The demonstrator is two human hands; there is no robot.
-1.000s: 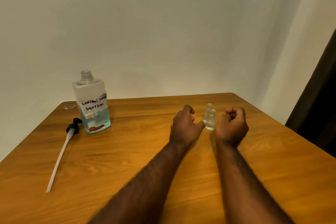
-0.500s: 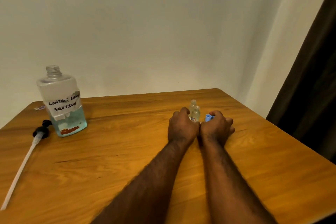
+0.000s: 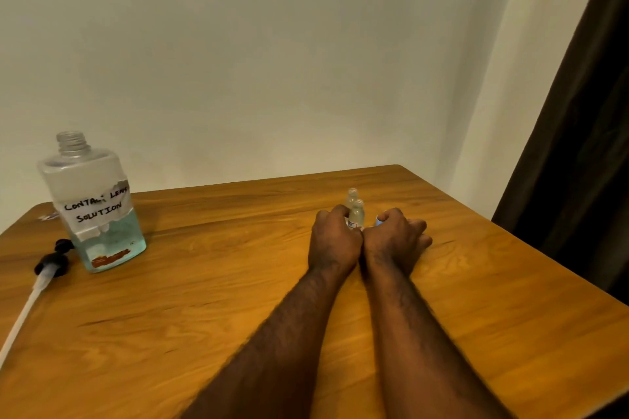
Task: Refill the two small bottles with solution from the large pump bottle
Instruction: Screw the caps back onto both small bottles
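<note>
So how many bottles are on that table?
3: the large bottle at far left, and two small bottles, one directly ahead of the other, beyond the hands. None seem hidden.

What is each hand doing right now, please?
Left hand: curled around the nearer small bottle, apparently gripping it.
Right hand: closed on a blue cap.
</note>
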